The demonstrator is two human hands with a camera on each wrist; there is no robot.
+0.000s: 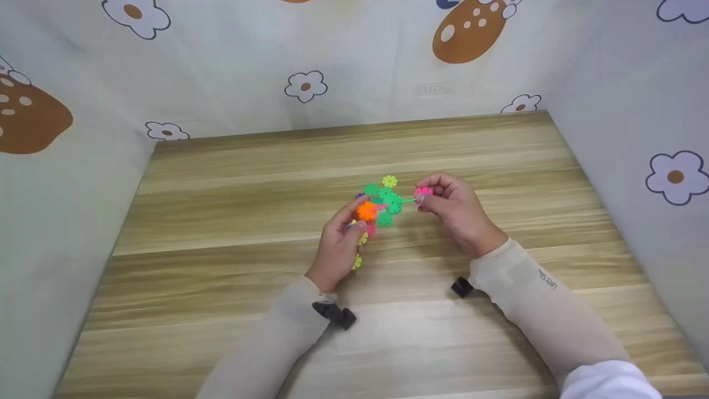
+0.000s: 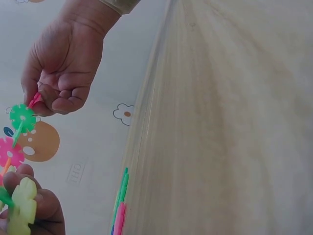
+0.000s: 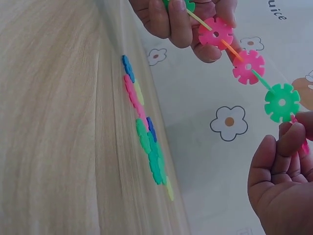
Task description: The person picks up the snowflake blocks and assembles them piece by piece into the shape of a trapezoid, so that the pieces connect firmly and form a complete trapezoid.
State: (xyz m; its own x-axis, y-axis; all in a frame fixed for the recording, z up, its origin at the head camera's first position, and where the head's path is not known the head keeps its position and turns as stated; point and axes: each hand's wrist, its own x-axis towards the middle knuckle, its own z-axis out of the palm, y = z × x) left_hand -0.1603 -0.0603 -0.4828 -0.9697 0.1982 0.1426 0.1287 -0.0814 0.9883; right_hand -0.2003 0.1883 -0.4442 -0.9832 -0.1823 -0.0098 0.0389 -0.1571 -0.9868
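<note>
A chain of slotted plastic snowflake discs stretches between both hands, held up over the table. My left hand (image 1: 336, 242) grips its near end, around an orange disc (image 1: 366, 211) in the head view. A pale yellow disc (image 2: 24, 205) shows at those fingers in the left wrist view. My right hand (image 1: 457, 213) pinches a pink disc (image 1: 424, 192) at the far end, slotted edge-on to a green disc (image 3: 274, 108). From there the chain runs to a pink disc (image 3: 241, 74), then another pink disc (image 3: 209, 37). The fingers hide part of both ends.
Loose discs lie flat on the wooden table (image 1: 232, 288) below the chain: green discs (image 3: 155, 161), a pink disc (image 3: 132, 98), a blue disc (image 3: 127, 67) and a yellow-green disc (image 1: 389, 181) among them. A patterned curtain (image 1: 232, 72) borders the table's back and sides.
</note>
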